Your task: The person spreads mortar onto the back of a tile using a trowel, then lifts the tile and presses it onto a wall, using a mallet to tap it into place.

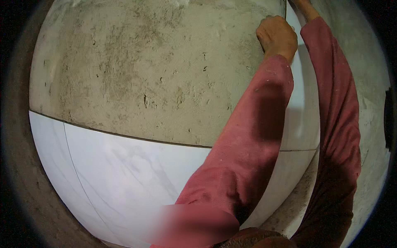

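The left hand [276, 38] is curling, fingers closed, against the upright white marble tile [304, 103] edge beside the bare rough grey cement wall [144, 70]; the right hand's [305, 7] grip is cut off from view

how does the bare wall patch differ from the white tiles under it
The bare wall patch is rough, grey-brown, pitted and stained; the white tiles are smooth, glossy and faintly veined. The patch is unbroken, the tiles split by thin joints. The left hand rests at the patch's right edge, not on the lower tiles. Both are one wall.
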`<state>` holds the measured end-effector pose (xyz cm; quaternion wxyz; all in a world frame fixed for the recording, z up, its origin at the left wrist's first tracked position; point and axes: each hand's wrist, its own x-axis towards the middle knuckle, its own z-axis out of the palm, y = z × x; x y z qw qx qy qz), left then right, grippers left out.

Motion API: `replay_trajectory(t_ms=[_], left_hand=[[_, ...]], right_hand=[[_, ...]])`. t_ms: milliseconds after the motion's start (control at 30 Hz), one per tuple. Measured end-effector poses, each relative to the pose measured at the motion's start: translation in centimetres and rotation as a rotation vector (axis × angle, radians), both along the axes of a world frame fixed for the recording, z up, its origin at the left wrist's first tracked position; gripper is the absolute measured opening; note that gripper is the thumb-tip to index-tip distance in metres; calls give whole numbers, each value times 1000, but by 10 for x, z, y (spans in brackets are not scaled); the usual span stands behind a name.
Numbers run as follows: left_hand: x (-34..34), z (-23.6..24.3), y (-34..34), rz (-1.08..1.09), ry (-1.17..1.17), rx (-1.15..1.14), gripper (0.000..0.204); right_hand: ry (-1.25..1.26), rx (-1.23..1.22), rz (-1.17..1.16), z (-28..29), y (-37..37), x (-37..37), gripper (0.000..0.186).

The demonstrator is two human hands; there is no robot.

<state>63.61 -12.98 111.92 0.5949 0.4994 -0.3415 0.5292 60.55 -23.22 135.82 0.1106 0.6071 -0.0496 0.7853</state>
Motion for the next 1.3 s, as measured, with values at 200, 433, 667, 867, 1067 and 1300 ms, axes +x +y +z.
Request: replay_trajectory(t_ms=[200,433,667,867,1067,1300], left_hand=[[4,2,-9,19,-74,-66,12],[7,5,-11,22,-33,-87,10],[4,3,-10,34,-52,-105,8],[12,7,2,23,-22,-83,30],[-2,0,16,-64,-2,-35,14],[-2,2,7,28,32,-88,15]], right_hand=[[-78,3,-12,3,-3,5,38],[-42,-145,-91,-10,4,3,39],[-73,-251,-226,-12,-8,7,34],[-46,-246,-247,0,12,18,41],[52,147,74,13,32,15,39],[-59,32,35,-4,29,12,39]])
